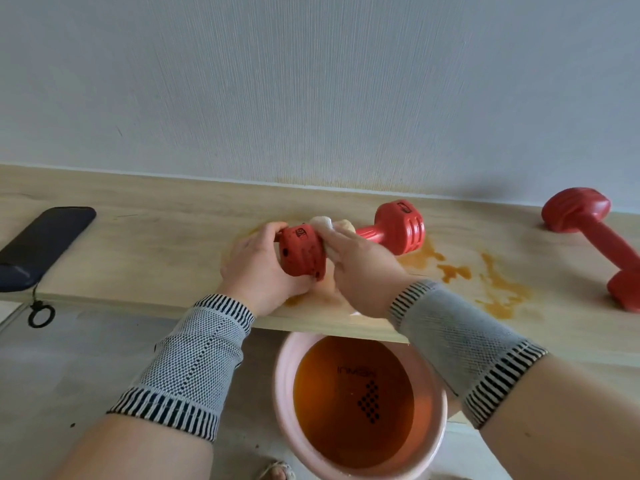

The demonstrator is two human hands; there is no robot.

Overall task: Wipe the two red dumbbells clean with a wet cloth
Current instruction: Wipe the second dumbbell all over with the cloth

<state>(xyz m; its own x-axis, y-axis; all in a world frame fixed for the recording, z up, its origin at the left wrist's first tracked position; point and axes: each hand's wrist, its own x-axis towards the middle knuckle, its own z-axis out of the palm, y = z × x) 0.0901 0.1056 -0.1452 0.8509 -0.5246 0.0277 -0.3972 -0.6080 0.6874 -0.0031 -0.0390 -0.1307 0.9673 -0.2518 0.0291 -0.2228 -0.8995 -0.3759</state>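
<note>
**Near dumbbell held and rubbed with cloth on the desk**

The near red dumbbell (349, 242) lies across the middle of the wooden desk (145, 258), glossy, with ribbed, slotted end weights and a slim bar; its closer end is lifted toward the camera. The second red dumbbell (595, 244) lies well apart at the right edge of the desk, untouched. The left hand (258, 268) has its grip curled round the closer end weight, thumb over the top. The right hand (362, 263) has its grip closed on a pale cloth (325, 225), pressing it onto the bar just beside that weight. Orange-brown puddles (491, 282) stain the desk around both dumbbells. Below the desk edge sits a pink basin (438, 441) of orange-brown water. A dark phone (41, 247) lies at the left
</note>
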